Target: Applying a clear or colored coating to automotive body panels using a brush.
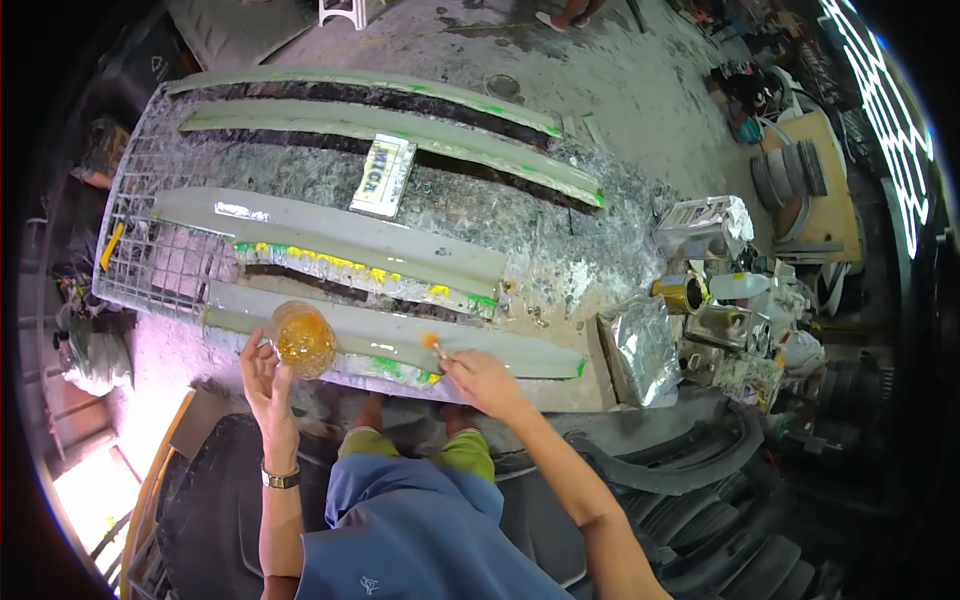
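Note:
My left hand (266, 384) is closed round the side of a clear round container (303, 341) with amber liquid in it, held above the left part of the nearest long grey panel (385, 327). A small brush (431, 342) with an orange tip is pinched in my right hand (487, 383), over the middle of that same panel. Whether the bristles touch the panel I cannot tell. Green and yellow marks run along the panel's near edge. Just beyond it lies a second grey panel (340, 228), its edge streaked yellow and green.
Two more long panels (330, 118) lie at the table's far side, with a white box (383, 176) near them. Foil-covered blocks (640, 350), an open tin (683, 293) and a white bottle (738, 286) crowd the right end. Wire mesh (150, 240) forms the left end.

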A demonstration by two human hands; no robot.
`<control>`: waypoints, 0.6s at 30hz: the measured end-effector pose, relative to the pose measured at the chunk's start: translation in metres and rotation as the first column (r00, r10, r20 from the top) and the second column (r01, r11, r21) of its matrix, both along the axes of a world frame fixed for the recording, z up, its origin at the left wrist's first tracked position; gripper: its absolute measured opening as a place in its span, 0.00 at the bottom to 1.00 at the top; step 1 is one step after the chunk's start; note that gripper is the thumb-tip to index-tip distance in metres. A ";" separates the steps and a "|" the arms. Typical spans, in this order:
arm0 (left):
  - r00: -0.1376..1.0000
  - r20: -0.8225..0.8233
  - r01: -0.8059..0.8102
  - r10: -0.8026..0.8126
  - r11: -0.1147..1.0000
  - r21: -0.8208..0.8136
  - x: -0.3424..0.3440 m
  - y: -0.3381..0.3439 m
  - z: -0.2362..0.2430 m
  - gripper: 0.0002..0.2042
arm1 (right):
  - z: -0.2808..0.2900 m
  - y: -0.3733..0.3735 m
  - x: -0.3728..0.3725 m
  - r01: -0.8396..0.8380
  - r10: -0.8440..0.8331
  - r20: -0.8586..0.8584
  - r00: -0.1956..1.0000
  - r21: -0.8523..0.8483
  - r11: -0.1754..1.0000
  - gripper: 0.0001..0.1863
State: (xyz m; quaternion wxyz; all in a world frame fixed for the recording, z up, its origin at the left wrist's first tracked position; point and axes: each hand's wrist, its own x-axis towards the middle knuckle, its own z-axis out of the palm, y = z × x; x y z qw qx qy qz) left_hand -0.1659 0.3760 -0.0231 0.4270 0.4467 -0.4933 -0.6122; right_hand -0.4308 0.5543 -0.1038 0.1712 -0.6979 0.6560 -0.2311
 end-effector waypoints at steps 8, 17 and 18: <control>0.984 0.018 -0.175 0.176 0.983 -0.064 0.008 0.028 0.007 0.29 | 0.022 0.064 -0.065 -0.020 0.045 -0.149 0.988 0.161 0.987 0.12; 0.951 -0.080 -0.300 0.298 0.954 -0.019 -0.019 0.111 0.005 0.27 | 0.033 0.116 -0.128 -0.043 0.089 -0.268 0.959 0.173 0.984 0.09; 0.951 -0.087 -0.298 0.296 0.955 -0.012 -0.020 0.118 0.003 0.27 | 0.033 0.124 -0.133 -0.039 0.087 -0.277 0.957 0.177 0.983 0.09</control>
